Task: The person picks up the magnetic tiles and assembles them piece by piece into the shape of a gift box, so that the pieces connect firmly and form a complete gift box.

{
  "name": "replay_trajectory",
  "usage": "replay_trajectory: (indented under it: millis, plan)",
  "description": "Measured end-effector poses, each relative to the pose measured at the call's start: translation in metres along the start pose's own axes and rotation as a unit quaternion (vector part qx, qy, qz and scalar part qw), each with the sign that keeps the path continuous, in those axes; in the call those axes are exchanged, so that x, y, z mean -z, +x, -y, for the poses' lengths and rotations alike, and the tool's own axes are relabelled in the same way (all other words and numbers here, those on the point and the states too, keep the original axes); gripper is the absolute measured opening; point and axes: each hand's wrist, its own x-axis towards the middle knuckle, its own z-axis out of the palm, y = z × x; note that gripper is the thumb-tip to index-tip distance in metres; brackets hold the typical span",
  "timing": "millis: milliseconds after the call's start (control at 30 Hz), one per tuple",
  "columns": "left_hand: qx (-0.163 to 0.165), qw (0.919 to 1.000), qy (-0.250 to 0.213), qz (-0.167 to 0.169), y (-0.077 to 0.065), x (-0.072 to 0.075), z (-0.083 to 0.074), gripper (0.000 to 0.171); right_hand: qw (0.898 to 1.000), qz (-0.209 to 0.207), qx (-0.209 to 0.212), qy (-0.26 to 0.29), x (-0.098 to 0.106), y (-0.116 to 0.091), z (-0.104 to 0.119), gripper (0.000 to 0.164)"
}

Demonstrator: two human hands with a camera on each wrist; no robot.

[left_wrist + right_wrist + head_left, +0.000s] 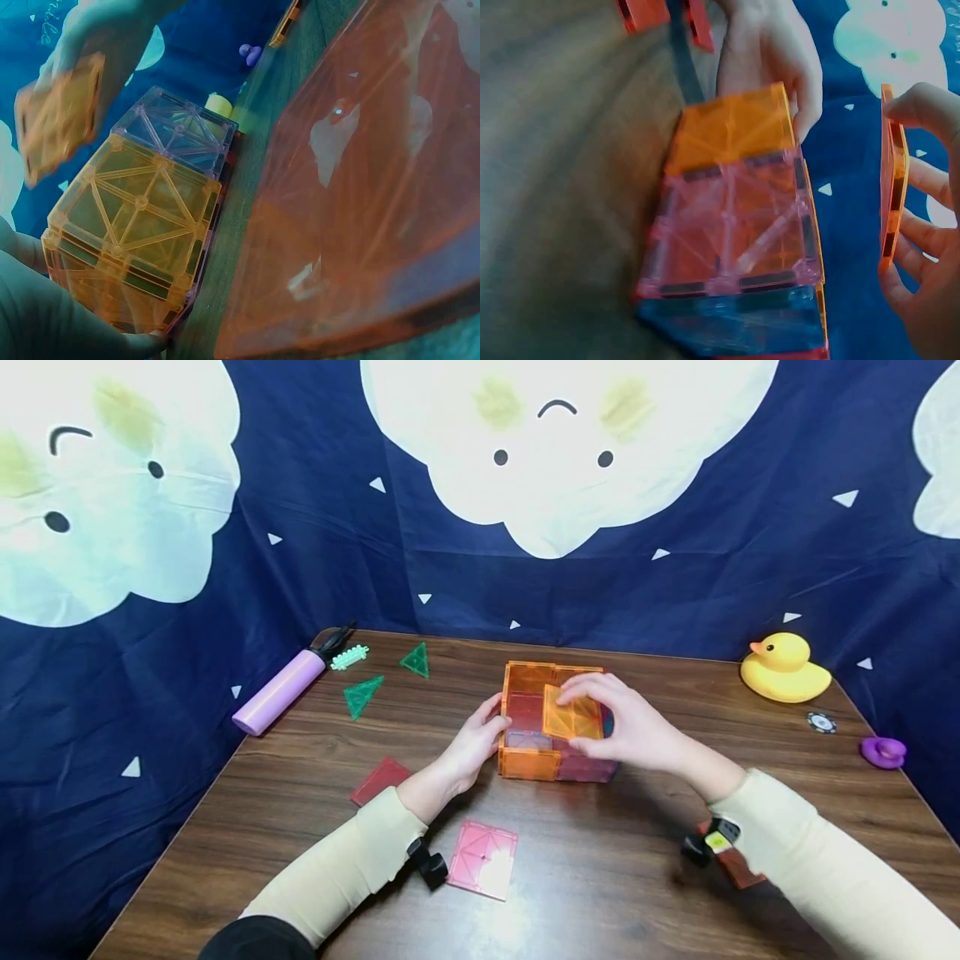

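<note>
A box built of translucent magnetic tiles stands on the table, its top uncovered, with orange, pink and blue-purple walls. My left hand holds the box at its left side, fingers on the far part and thumb at the near edge. Over the right part of the opening, my right hand pinches a square orange tile between thumb and fingers. In the right wrist view that orange tile appears edge-on, apart from the box.
A pink tile and a red tile lie nearer me, an orange-red tile under the right forearm. Green triangles, a purple cylinder and a mint piece lie left. Right are a yellow duck, purple duck and chip.
</note>
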Motion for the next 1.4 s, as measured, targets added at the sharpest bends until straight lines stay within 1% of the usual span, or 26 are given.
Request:
replay_trajectory:
  millis: [100,233,333,433,500,667,767,967,1100,1200,1300,1400]
  plan:
    - [-0.001,1.0000,0.001,-0.001,-0.002,-0.001,0.000,0.060,1.000,0.005,0.000,-0.021,-0.005,0.024,-0.009,0.047]
    - [-0.005,0.9999,0.005,-0.011,-0.002,0.000,0.001,0.060,0.998,0.033,-0.014,-0.044,-0.016,0.052,-0.020,0.045]
    - [-0.008,0.9999,0.003,-0.007,-0.002,0.002,0.001,0.060,0.997,0.052,-0.035,-0.054,-0.022,0.066,-0.028,0.045]
    - [-0.008,1.0000,-0.001,0.002,-0.001,0.001,0.002,0.060,0.995,0.058,-0.055,-0.058,-0.026,0.075,-0.035,0.045]
    - [-0.008,1.0000,-0.002,0.005,-0.001,0.001,0.002,0.060,0.994,0.060,-0.065,-0.059,-0.027,0.079,-0.039,0.045]
    - [-0.006,1.0000,-0.004,0.006,0.000,0.000,0.003,0.059,0.992,0.080,-0.072,-0.058,-0.030,0.083,-0.047,0.046]
    - [-0.004,1.0000,0.001,0.004,0.001,0.000,0.004,0.059,0.993,0.086,-0.073,-0.047,-0.031,0.083,-0.050,0.046]
    - [-0.002,1.0000,0.003,-0.003,0.000,0.002,0.003,0.058,0.993,0.097,-0.062,-0.007,-0.030,0.084,-0.051,0.047]
    - [-0.001,1.0000,0.004,-0.003,-0.001,0.002,0.003,0.058,0.990,0.116,-0.075,0.013,-0.029,0.085,-0.051,0.047]
    - [0.002,1.0000,0.008,-0.005,-0.001,0.002,0.002,0.058,0.989,0.127,-0.077,0.017,-0.027,0.085,-0.049,0.049]
    - [0.000,1.0000,0.008,-0.004,-0.001,0.002,0.002,0.058,0.989,0.126,-0.073,0.007,-0.023,0.084,-0.045,0.051]
    - [-0.003,1.0000,0.006,-0.002,-0.001,0.002,0.002,0.059,0.992,0.100,-0.075,-0.013,-0.018,0.080,-0.038,0.050]
